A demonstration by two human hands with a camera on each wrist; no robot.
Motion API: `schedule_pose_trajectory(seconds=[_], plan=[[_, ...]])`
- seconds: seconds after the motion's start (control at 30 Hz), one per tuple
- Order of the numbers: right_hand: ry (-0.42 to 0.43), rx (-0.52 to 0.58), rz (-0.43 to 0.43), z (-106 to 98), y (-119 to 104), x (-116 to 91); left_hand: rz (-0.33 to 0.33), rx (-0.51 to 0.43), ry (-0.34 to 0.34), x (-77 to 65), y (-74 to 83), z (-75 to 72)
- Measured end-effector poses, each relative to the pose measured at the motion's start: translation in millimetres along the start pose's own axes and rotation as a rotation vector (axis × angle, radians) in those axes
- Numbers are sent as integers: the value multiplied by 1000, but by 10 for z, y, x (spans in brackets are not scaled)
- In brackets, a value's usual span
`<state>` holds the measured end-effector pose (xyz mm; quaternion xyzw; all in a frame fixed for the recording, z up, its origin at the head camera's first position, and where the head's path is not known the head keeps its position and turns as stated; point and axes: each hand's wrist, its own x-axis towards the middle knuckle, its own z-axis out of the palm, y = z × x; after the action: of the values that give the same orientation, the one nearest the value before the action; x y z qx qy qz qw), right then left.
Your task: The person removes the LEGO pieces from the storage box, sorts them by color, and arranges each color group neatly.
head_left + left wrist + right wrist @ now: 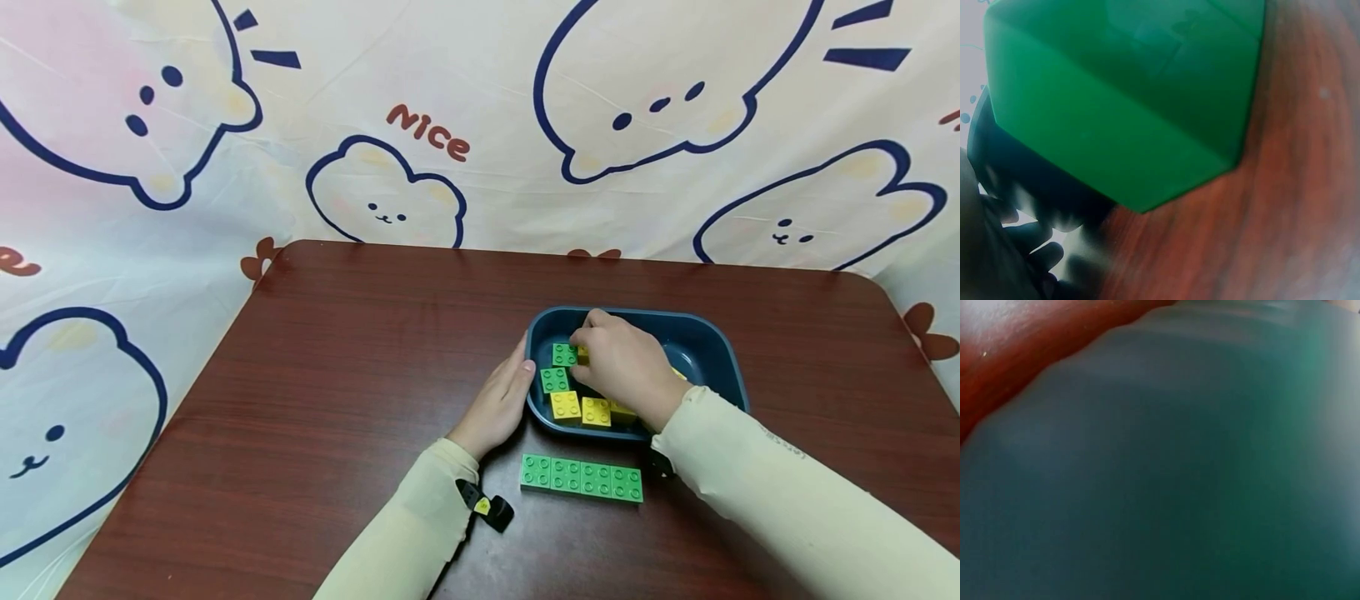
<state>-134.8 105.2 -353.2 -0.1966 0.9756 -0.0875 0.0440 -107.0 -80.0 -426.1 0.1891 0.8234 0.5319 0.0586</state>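
Observation:
A dark blue tray (705, 350) holds green and yellow toy building bricks. In the head view my left hand (495, 404) rests against the tray's left wall, its fingers extended along the outside. My right hand (626, 367) reaches into the tray with bent fingers, and a yellow brick (582, 356) shows between fingertips and thumb. Beside it lie two green bricks (555, 380), with yellow bricks (566, 407) along the near wall. Several green bricks joined in a row (581, 478) lie in front of the tray; their green side (1116, 125) fills much of the left wrist view.
Brown wood-grain table (360, 358) surrounds the tray. Behind it hangs a pale cloth (495, 67) printed with cartoon shapes. Blurred tray wall (1147, 475) covers most of the right wrist view.

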Motion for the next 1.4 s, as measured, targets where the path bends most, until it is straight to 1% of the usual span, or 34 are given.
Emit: schedule_pose_trajectory(seconds=[0.1,0.3,0.53,0.67,0.8,0.9,1.03,1.23,1.4], plan=[[10,-8,-9,12,2,1,8,-2,-1,2,0,3],[13,-10,-10,39,7,5,-22,-2,-7,-14,11,4],[21,-11,-4,36,16,-13,-3,-6,-8,-20,9,6],[30,-11,-6,4,22,-44,-9,1,-3,-24,9,2],[47,-3,-8,-37,21,-78,-36,7,7,-31,7,3],[56,11,-4,-77,13,-103,-42,7,8,-31,4,4],[65,33,2,-125,12,-146,-33,8,8,-27,-8,3],[106,43,-12,-180,29,-223,-6,8,12,-19,-11,6],[140,49,-34,-226,58,-305,-17,15,15,-16,-4,10]])
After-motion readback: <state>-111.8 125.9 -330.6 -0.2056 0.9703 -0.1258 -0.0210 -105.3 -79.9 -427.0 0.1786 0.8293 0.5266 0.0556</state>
